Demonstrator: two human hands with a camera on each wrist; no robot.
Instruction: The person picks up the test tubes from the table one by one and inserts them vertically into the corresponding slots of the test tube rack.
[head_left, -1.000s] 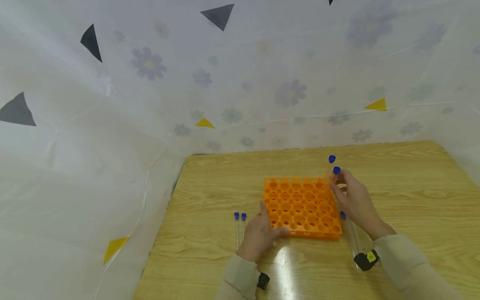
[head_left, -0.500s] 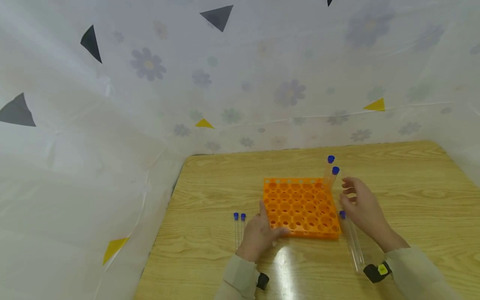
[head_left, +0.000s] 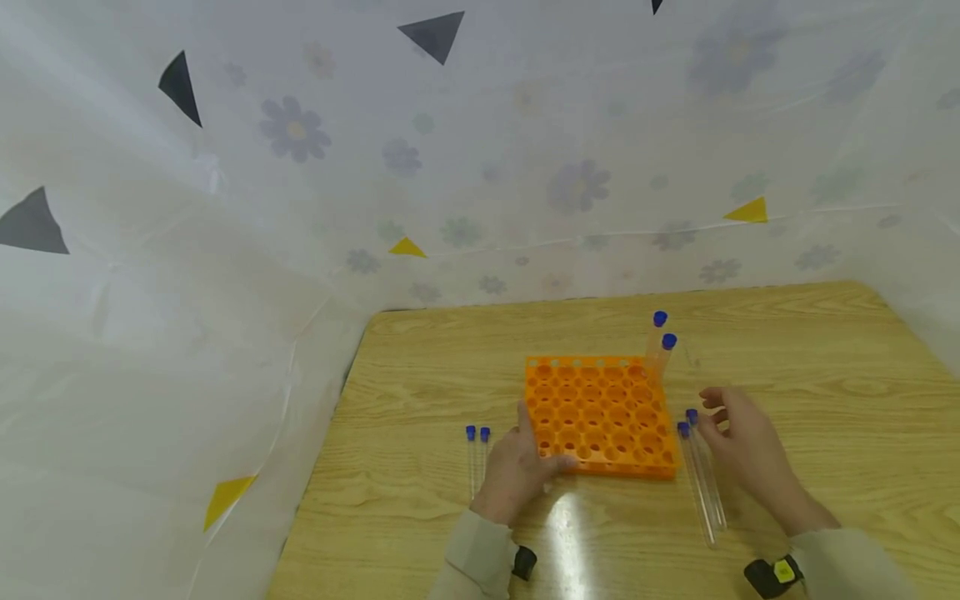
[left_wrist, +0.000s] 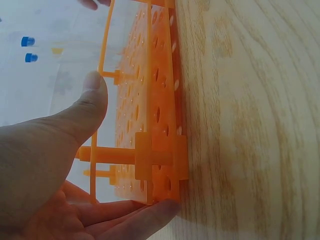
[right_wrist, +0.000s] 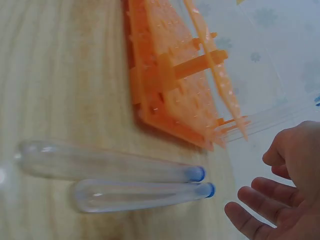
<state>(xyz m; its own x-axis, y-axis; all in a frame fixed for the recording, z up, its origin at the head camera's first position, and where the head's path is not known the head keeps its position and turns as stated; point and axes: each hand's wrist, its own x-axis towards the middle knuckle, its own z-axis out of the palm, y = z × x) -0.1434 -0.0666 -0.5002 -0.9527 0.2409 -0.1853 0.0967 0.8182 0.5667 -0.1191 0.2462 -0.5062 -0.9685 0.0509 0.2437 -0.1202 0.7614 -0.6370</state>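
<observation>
An orange test tube rack (head_left: pixel 592 412) sits on the table, its top full of round holes. My left hand (head_left: pixel 512 468) grips its near left corner, the thumb along the front and the fingers around the side. Two clear test tubes with blue caps (head_left: pixel 668 342) stand upright in the far right corner of the rack. My right hand (head_left: pixel 747 447) holds nothing; its fingers are loosely bent just right of two more capped test tubes (right_wrist: pixel 145 196) that lie beside the rack. Its fingertips are close to the blue caps.
Two further blue-capped test tubes (head_left: pixel 472 462) lie left of the rack, partly hidden behind my left hand. The wooden table (head_left: pixel 420 358) ends at the back against a white flower-patterned sheet (head_left: pixel 525 167), which also hangs at the left side.
My right hand has let go of a test tube in the rack's far right corner and moved right and nearer, to the lying tubes. The left hand stays on the rack.
</observation>
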